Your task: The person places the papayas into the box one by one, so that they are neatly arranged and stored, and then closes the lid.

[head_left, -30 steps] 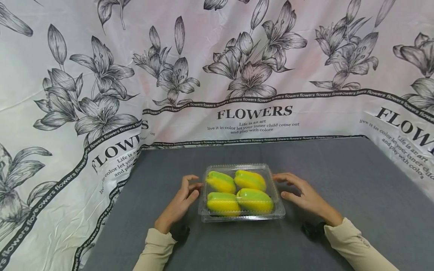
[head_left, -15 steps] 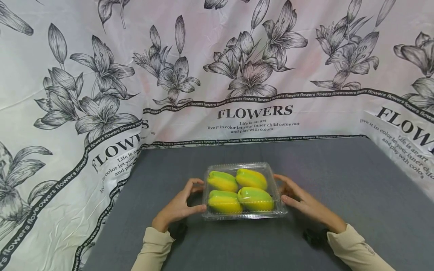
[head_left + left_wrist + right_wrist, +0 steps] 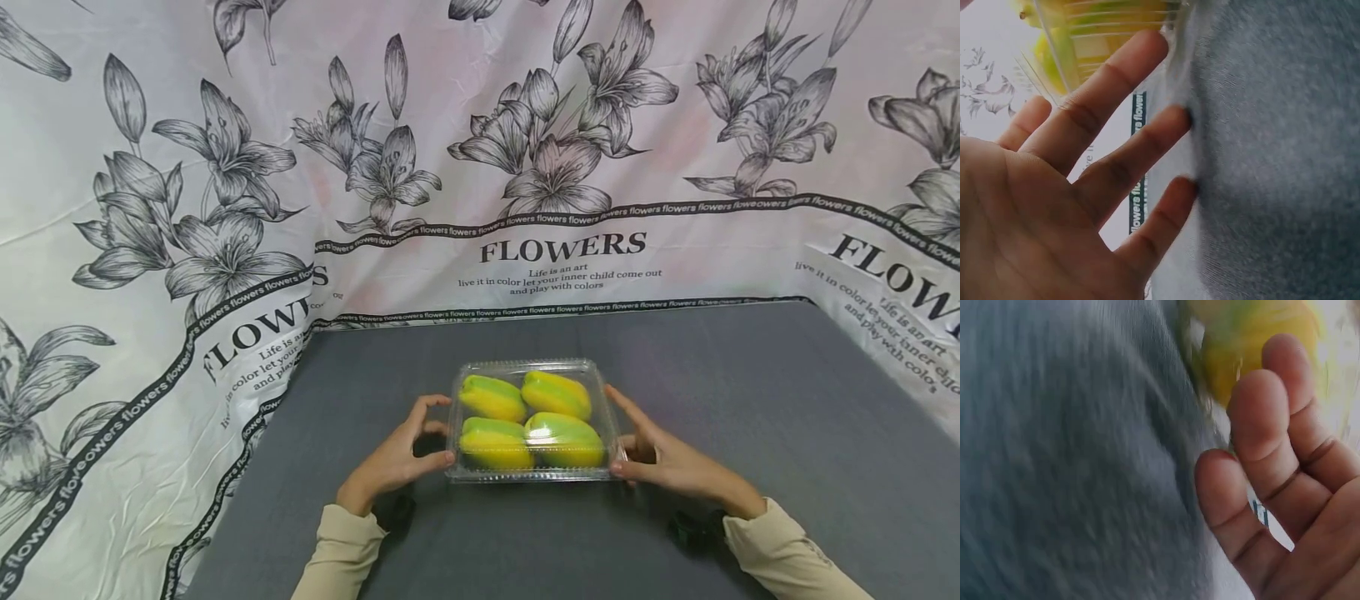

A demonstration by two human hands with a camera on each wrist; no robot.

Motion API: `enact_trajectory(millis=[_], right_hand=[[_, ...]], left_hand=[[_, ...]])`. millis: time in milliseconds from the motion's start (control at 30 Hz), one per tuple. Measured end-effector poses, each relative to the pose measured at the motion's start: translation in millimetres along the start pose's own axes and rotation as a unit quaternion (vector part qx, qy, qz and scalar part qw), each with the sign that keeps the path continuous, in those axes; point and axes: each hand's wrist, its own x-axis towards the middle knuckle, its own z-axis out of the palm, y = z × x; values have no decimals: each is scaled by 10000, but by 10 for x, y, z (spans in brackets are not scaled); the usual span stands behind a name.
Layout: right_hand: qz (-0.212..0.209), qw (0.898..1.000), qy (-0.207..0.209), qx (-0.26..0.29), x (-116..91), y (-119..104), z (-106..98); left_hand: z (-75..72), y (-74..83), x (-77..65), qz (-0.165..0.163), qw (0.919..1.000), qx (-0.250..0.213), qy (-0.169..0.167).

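Observation:
A clear plastic clamshell box (image 3: 536, 476) with a closed lid sits on the grey table. Inside lie several plump yellow-green fruits (image 3: 567, 439), arranged in two rows. My left hand (image 3: 393, 454) is at the box's left side, its thumb tip by the front corner and its index finger farther back. In the left wrist view its fingers (image 3: 1129, 150) are extended and spread beside the ribbed plastic. On the opposite side, my right hand (image 3: 671, 458) has its thumb at the front right corner and its index finger reaching along the edge. Its other fingers (image 3: 1260, 419) bend slightly.
The grey tabletop (image 3: 525, 542) stretches around the box. A white curtain (image 3: 420, 275) with printed lilies and lettering encloses the back and both sides. Dark wrist-worn devices (image 3: 693, 529) sit beneath the wrists, below the beige sleeves (image 3: 341, 542).
The left thumb has moved in to the box's front left corner. The right thumb has come up to the front right corner. The box has shifted slightly right and away.

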Motion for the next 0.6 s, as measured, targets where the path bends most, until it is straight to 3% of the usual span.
enact_trajectory(millis=[200,333,433,600], right_hand=[[180,9994,-16,309,9,-36,48],[294,9989,142,327,10,-57,64],[391,9981,269,396,13,-67,67],[594,9962,456,452,18,-92,84]], left_hand=[[9,23,12,118,9993,-275,-209],[26,64,21,-165,9983,-503,-234],[49,88,38,-390,9945,-920,-324],[123,108,55,-379,9884,-1432,-347]])
